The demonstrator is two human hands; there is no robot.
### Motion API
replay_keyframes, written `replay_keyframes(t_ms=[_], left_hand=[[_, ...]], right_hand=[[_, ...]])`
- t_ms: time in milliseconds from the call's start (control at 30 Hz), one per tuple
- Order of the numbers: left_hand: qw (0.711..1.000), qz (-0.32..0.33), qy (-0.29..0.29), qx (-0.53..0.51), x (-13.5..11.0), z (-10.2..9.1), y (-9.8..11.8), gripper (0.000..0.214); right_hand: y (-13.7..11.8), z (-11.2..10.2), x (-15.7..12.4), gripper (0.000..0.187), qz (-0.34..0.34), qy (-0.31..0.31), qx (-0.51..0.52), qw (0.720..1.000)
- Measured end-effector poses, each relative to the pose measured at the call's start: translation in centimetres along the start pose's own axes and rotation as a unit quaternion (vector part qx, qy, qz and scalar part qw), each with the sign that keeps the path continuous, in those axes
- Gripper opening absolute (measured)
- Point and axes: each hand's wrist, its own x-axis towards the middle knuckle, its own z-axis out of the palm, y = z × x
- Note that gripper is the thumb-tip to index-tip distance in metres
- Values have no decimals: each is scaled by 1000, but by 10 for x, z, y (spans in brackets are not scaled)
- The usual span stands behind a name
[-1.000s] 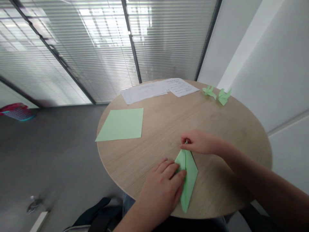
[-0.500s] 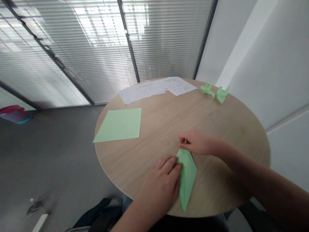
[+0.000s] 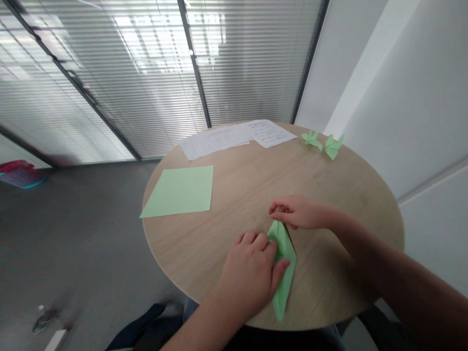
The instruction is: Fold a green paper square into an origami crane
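A narrow, diamond-shaped piece of folded green paper (image 3: 289, 261) lies near the front edge of the round table, with a crease along its length. My left hand (image 3: 252, 265) rests on its left side, fingers bent and the thumb reaching across its middle. At the paper's upper tip is my right hand (image 3: 294, 212), its fingers curled in towards the thumb. Whether those fingers grip the very tip is hidden.
A flat green sheet (image 3: 181, 191) lies at the table's left, one corner over the edge. White printed papers (image 3: 219, 140) are along the back. Two small folded green paper figures (image 3: 311, 140) stand at the back right, near the wall (image 3: 409, 112). The wooden table (image 3: 241, 195) has a curved edge.
My left thumb has come out over the middle of the folded paper, and the left fingers have bent more. My right hand has shifted slightly at the upper tip, its fingers looser.
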Motion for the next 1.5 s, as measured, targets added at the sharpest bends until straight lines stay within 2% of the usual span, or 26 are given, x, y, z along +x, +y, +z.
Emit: replay_keyframes(t_ms=[67,133,200,267,367,500,600,700,867,1067,1300,1500], left_hand=[[1000,-14,0,-4,1,1,3,31],[1000,-20,7,-7,2,4,2,29],[1000,-5,22,-18,3,6,-1,25],[998,27,36,-35,2,8,-8,23],[997,63,24,-46,0,8,-19,25],[996,73,28,-34,-8,12,-24,37],[996,59,50,-32,-13,17,-23,37],[997,52,54,-35,-14,20,-22,30],[996,63,55,-25,-14,19,-24,22],[993,93,70,-22,-14,21,-27,24],[989,136,36,-41,-10,17,-35,28],[988,148,16,-41,-9,13,-36,27]], right_hand=[[8,-8,-2,35,36,-32,84,995],[14,-15,-7,43,43,-35,118,991],[17,-17,-17,36,46,-5,103,994],[16,-11,-32,20,31,57,37,997],[12,16,-58,14,-34,150,-89,984],[11,62,-82,30,-121,206,-154,959],[13,86,-86,38,-131,244,-195,941],[15,98,-85,39,-117,264,-220,932],[12,101,-83,38,-101,267,-233,930],[11,100,-82,37,-93,266,-243,928],[9,99,-83,36,-86,284,-258,919],[7,97,-81,34,-110,280,-236,924]])
